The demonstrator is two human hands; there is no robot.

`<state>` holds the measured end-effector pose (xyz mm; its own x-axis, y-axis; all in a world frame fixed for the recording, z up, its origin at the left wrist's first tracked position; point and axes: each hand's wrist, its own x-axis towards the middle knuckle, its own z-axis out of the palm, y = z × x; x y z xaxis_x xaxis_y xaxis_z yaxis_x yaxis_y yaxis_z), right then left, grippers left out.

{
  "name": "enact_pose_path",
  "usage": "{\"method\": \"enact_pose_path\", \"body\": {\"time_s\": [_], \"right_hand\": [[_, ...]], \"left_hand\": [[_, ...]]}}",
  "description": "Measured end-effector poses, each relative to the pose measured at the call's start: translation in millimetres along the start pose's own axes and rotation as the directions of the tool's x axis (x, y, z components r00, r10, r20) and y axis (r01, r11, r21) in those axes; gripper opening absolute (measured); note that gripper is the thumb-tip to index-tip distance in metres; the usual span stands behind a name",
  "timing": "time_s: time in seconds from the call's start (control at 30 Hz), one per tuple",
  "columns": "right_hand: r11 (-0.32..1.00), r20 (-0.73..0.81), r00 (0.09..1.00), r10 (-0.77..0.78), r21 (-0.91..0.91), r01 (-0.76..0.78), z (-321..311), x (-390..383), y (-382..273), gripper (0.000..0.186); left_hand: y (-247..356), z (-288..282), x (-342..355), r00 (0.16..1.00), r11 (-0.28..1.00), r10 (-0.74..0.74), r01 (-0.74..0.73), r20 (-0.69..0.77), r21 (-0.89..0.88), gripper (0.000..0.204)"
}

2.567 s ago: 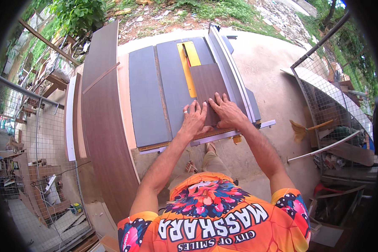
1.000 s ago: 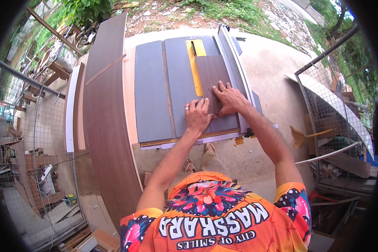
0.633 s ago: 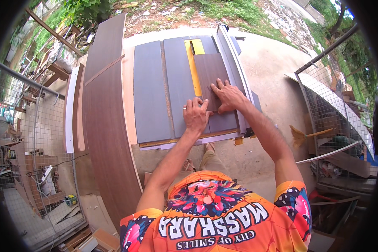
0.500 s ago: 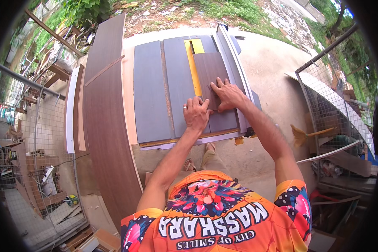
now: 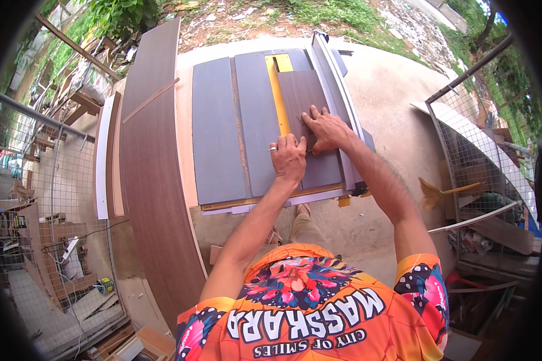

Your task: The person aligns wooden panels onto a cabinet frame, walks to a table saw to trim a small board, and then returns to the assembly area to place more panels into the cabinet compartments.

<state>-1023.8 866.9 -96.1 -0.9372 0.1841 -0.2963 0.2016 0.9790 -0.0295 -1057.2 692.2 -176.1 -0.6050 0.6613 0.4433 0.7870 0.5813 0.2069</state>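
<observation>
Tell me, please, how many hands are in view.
2: the left hand at the near-left corner of the small brown panel, the right hand on its top, nearer the metal fence. No other hand shows.

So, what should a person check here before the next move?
1. Dark brown rectangular wooden board lying on the grey flat saw table: ok.
2. Board running alongside the long pale metal fence: ok; whether they touch along the full length, cannot tell.
3. Bare right hand spread on the board, bare left hand at its near end: ok.
4. Both hands short of the dark narrow slot at the far end of the long yellow plate: ok.
5. Blade stopped or spinning: cannot tell.
6. Thin brown strip lying across the long dark brown plank, apart from the saw table: ok.
</observation>
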Motion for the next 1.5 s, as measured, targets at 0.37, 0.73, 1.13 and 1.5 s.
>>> {"method": "enact_pose_path", "body": {"time_s": [0.37, 0.73, 1.13, 1.5], "right_hand": [[1.000, 0.001, 1.000, 0.004, -0.017, -0.004, -2, 11, 5, 0.125], [1.000, -0.015, 1.000, 0.009, 0.007, -0.009, 1, 26, 14, 0.128], [1.000, -0.035, 0.999, -0.020, 0.008, 0.020, -5, 36, 18, 0.123], [1.000, 0.003, 1.000, 0.001, 0.003, -0.001, -13, 48, 21, 0.119]], "left_hand": [[2, 5, 12, 1.000, 0.999, 0.004, -0.004, 0.013, 0.050, 0.021], [-1, 11, 25, 1.000, 0.997, 0.011, -0.011, 0.012, 0.076, 0.023], [0, 17, 36, 1.000, 0.997, -0.018, 0.016, 0.022, 0.079, 0.023], [-12, 7, 28, 1.000, 0.999, -0.022, 0.022, 0.002, -0.033, 0.033]]}}
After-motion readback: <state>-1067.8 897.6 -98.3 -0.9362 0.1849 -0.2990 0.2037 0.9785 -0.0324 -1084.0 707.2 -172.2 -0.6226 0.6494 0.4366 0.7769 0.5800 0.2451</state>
